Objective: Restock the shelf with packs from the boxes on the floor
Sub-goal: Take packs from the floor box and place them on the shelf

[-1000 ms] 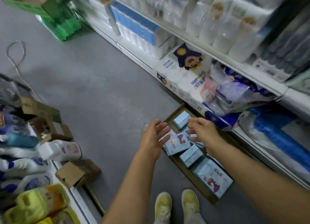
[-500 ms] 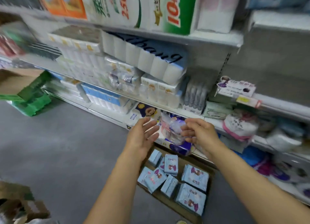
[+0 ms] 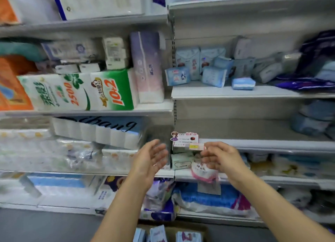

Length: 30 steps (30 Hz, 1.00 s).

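Shelf (image 3: 253, 94) tiers hold packs (image 3: 213, 76) above grey floor (image 3: 45, 227).

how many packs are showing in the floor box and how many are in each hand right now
packs showing in the box (cut off by the frame edge): 3
packs in the left hand: 0
packs in the right hand: 0
total: 3
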Tool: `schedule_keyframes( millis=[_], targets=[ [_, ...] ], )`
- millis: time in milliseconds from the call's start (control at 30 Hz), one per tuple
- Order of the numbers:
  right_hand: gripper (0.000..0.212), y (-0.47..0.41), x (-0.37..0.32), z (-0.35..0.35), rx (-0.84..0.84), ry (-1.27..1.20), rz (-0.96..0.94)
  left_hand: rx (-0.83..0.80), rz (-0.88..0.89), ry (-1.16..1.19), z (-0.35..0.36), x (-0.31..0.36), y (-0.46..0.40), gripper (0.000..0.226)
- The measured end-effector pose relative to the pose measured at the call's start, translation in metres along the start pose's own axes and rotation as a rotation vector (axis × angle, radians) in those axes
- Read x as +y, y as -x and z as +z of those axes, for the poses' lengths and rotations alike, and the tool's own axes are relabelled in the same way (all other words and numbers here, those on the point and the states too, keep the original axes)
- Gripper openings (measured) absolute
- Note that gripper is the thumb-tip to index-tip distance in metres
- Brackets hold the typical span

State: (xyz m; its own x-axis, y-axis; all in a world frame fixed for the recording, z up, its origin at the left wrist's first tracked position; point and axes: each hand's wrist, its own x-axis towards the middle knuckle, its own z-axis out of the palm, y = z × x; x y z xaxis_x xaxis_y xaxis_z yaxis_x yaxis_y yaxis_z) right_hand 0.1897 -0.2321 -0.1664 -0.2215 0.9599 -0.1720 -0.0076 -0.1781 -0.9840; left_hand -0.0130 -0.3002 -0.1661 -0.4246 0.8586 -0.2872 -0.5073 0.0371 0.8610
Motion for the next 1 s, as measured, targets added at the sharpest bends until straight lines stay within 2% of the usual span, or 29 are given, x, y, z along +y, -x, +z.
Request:
schedule_keyframes(
  millis=[267,600,733,1000],
  targets=[
    [0.016,-0.025,-0.033,-0.108,0.096,0.006,-0.055,-0.083,0.044,-0.026,0.108,-0.009,-0.006,0.017],
    [0.016,-0.067,-0.077,-0.231,0.09,0.103,-0.111,-0.123,0.147,-0.119,0.232,-0.036,-0.022,0.015],
    [0.015,-0.087,-0.088,-0.254,0.062,0.117,-0.126,-0.142,0.183,-0.2,0.265,-0.036,-0.028,0.015],
    [0.015,-0.134,-0.129,-0.254,-0.035,0.241,-0.226,-0.126,0.321,-0.396,0.296,0.006,-0.081,0.024]
  ],
)
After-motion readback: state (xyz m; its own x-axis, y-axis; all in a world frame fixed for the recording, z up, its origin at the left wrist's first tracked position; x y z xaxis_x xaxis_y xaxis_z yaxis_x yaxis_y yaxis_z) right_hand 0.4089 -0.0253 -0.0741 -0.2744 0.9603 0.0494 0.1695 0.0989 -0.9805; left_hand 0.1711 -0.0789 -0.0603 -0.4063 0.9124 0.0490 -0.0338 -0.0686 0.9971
